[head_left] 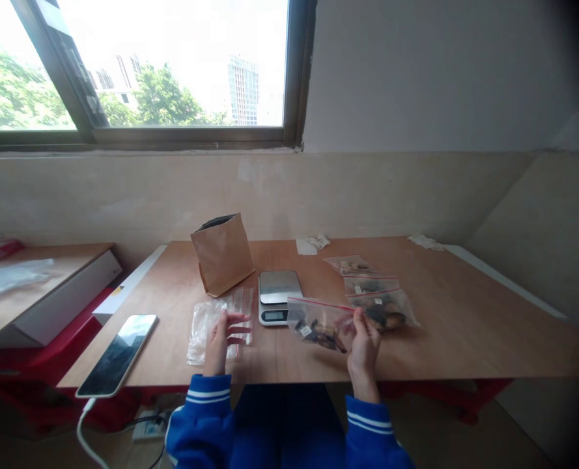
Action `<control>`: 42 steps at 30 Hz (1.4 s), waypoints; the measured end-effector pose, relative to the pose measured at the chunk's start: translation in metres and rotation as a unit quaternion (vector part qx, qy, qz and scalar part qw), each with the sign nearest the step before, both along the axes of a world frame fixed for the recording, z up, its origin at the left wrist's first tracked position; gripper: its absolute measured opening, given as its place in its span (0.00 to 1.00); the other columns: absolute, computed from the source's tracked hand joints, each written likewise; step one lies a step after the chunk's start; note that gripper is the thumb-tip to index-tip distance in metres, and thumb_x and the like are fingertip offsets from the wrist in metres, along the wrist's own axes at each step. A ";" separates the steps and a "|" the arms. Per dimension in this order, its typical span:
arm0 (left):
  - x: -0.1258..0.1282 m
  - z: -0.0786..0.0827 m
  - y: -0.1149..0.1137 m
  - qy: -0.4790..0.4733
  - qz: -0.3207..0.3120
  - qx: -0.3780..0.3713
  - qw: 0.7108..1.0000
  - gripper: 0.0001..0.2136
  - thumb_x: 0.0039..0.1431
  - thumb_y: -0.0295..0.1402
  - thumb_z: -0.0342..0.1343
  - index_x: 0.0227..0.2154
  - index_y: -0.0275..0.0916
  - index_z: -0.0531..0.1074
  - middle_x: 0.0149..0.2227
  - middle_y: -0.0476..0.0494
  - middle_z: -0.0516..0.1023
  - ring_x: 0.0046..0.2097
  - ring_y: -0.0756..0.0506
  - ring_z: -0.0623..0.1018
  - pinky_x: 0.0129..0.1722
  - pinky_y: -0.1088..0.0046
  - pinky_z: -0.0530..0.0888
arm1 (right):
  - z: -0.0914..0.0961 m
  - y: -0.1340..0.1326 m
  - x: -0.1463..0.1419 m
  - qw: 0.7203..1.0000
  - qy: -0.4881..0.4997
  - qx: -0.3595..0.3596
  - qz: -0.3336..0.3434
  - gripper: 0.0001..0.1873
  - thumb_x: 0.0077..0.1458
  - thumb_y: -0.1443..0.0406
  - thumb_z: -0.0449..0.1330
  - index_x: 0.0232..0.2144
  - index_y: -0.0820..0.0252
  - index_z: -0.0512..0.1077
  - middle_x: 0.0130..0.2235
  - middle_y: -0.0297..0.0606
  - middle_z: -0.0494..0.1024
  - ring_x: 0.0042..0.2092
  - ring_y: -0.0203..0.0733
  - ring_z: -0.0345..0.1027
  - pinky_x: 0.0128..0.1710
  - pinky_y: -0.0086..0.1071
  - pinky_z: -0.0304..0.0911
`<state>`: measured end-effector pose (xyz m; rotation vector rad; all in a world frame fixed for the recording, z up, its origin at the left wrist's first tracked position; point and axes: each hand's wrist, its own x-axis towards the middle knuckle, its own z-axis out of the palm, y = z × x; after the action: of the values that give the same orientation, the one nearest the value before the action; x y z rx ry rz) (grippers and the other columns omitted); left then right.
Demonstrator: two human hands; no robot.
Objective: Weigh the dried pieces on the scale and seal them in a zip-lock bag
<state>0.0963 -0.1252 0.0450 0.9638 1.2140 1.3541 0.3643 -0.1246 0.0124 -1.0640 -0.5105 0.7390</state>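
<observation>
My right hand (365, 342) is shut on the edge of a clear zip-seal bag (318, 324) with a red seal strip, holding it just above the wooden table top (430, 326). Dark brown dried pieces and a small pale label lie inside. My left hand (221, 342) rests with fingers apart on a stack of clear plastic bags (204, 332). Between my hands, farther forward, stands a digital kitchen scale (279, 296) with nothing on its steel pan. Several similar zip-seal bags (371, 284) lie in a row beyond my right hand.
A brown paper bag (222, 255) stands upright at the back of the table. A tablet or phone (116, 355) with a white cable lies at the near left edge. Crumpled white paper (313, 243) lies by the wall, and a lower table (40, 293) stands to the left.
</observation>
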 end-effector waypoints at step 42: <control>-0.080 0.009 0.032 0.350 0.210 0.073 0.910 0.33 0.49 0.52 0.54 0.55 0.39 0.63 0.56 0.35 0.66 0.53 0.35 0.69 0.49 0.55 0.69 | 0.045 0.156 0.063 0.819 -0.534 -0.207 -0.026 0.31 0.61 0.49 0.43 0.37 0.71 0.73 0.34 0.57 0.75 0.37 0.49 0.67 0.36 0.38 0.58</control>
<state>0.0165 -0.0931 0.0536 1.4235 1.9696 1.4933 0.4268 0.0312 0.0573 -1.8836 -1.3074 0.1143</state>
